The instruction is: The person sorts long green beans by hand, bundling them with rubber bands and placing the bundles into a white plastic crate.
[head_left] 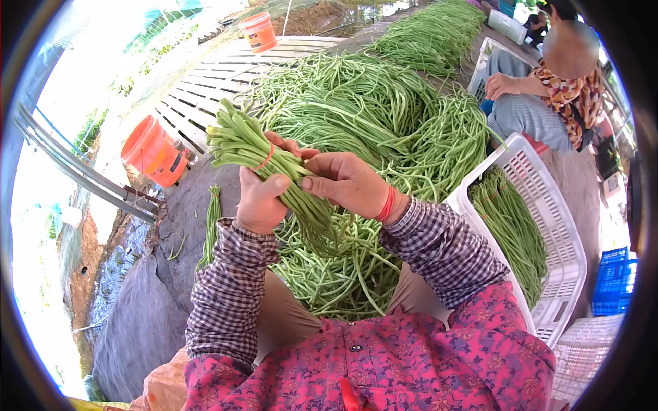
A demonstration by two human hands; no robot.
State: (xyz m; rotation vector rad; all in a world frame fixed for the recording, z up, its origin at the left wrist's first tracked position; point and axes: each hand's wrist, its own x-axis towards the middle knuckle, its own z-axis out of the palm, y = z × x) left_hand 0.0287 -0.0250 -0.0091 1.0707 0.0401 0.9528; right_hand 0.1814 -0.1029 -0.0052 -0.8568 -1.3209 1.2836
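Note:
A bunch of green long beans is held up over my lap, its cut ends pointing to the upper left. Around it, near those ends, runs a red rubber band. My left hand is closed about the bunch from below, thumb across the front. With thumb and fingers bent together, my right hand grips the bunch's right side; some of its fingertips are hidden behind the beans. Loose long beans lie in a big heap beyond my hands and between my knees.
A white crate at my right contains banded beans. One tied bunch lies at left on the dark ground sheet. Orange buckets stand near white slats. A seated person is at upper right; blue crates stand at far right.

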